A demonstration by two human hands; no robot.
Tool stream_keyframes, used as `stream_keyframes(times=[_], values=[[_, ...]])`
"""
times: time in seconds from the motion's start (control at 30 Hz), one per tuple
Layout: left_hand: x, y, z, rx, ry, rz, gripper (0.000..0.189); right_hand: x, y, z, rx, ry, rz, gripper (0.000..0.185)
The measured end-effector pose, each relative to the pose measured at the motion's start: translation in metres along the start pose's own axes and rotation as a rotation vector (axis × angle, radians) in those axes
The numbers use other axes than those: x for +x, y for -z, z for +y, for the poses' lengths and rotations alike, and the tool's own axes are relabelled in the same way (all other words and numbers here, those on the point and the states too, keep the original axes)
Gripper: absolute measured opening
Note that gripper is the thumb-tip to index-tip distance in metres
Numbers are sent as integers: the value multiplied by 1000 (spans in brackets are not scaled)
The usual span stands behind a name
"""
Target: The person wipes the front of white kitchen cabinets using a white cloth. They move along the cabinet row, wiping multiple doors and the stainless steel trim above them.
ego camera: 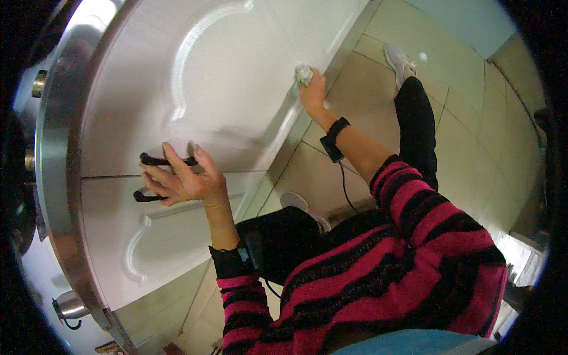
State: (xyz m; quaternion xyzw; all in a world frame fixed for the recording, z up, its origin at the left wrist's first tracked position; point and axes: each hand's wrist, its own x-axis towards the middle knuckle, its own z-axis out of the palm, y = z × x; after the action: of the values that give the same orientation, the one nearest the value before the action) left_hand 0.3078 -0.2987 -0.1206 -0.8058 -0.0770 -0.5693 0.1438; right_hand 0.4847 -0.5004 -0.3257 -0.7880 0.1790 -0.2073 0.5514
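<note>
My right hand grips a crumpled pale cloth against the lower edge of a white cabinet door with raised moulding. My left hand rests with spread fingers over two dark bar handles, where the doors meet. The upper handle passes behind the index finger. Part of the lower handle is hidden by the other fingers. Below the seam lies a second white cabinet door, narrower and also moulded. Both doors look closed.
A metallic countertop edge curves along the left, with a small metal cup on the counter. Tiled floor spreads to the right. My outstretched leg crosses it. A black cable hangs from my right wrist strap.
</note>
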Motion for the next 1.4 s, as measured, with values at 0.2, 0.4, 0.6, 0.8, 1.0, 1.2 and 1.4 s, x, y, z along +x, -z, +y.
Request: stream_keyframes(times=[0.2,0.4,0.6,0.8,1.0,1.2,1.4], values=[[-5,2,-10,-57,-21,-22,46,-2,-1,96,399,-622,-378,46],[-8,1,-16,-196,-49,-53,50,29,8,63,685,-389,-136,34],[-8,4,-18,-244,-56,-93,56,-54,-42,48,192,-352,-66,17],[-6,4,-8,-247,3,-43,47,-142,-30,41,316,-577,-477,26],[-9,-1,-15,-71,-39,-20,43,-55,-19,113,93,-387,-498,24],[-8,0,-16,-169,-56,-51,43,30,-19,109,-580,372,-728,20],[-4,2,-5,-310,-66,-26,38,-73,-53,85,-1144,476,-954,13]])
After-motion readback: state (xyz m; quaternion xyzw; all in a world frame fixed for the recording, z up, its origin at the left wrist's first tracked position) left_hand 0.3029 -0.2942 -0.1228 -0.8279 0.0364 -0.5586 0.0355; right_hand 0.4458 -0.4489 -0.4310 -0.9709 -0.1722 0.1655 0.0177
